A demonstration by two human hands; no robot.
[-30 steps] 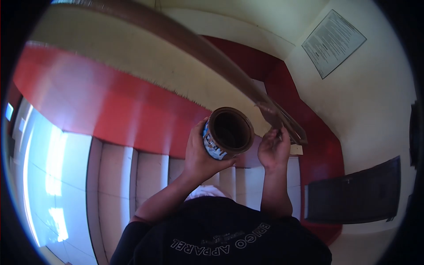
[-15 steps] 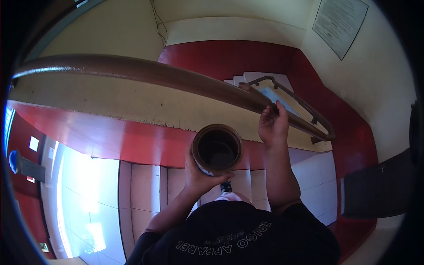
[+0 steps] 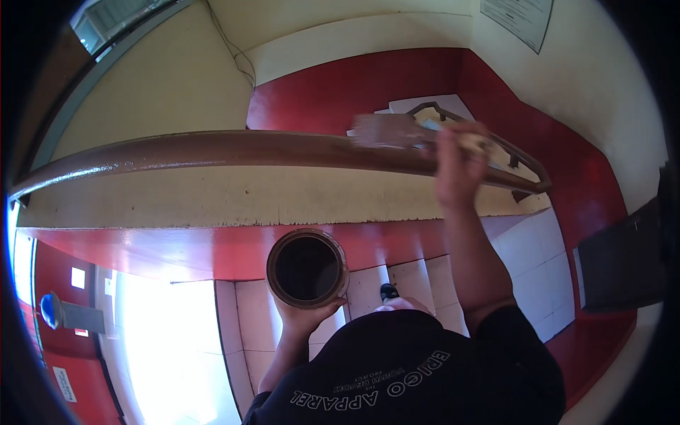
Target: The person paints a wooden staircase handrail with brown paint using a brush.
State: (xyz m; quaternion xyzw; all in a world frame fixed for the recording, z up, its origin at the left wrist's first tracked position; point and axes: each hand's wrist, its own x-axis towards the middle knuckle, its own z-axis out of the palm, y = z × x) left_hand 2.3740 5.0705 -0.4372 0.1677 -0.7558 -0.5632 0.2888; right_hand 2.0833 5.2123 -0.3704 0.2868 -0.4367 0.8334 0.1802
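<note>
My left hand [image 3: 301, 317] is wrapped round an open paint can [image 3: 341, 273] with brown smears on its rim. Dark brown paint [image 3: 306, 268] shows inside it. In my right hand [image 3: 459, 173] is a wide paintbrush [image 3: 388, 132], its handle partly hidden by the fingers. Motion blurs the brush, and its brown-coated head overlaps the top edge of the brown handrail [image 3: 241, 150]. The rail runs across the view in front of me, glossy at its left end. The can is held below the rail, over the stairs.
Under the rail stands a low cream wall [image 3: 177, 198] with a red band [image 3: 244, 248]. Pale stair steps [image 3: 255, 315] lie beneath me. A second rail section [image 3: 520, 152] bends away at right. A dark panel [image 3: 616, 265] stands at far right, and a sign [image 3: 523, 20] hangs above.
My right hand has moved slightly right, and the brush has turned from slanting to broadside over the rail. The can now sits further left and lower in view. The camera view has shifted.
</note>
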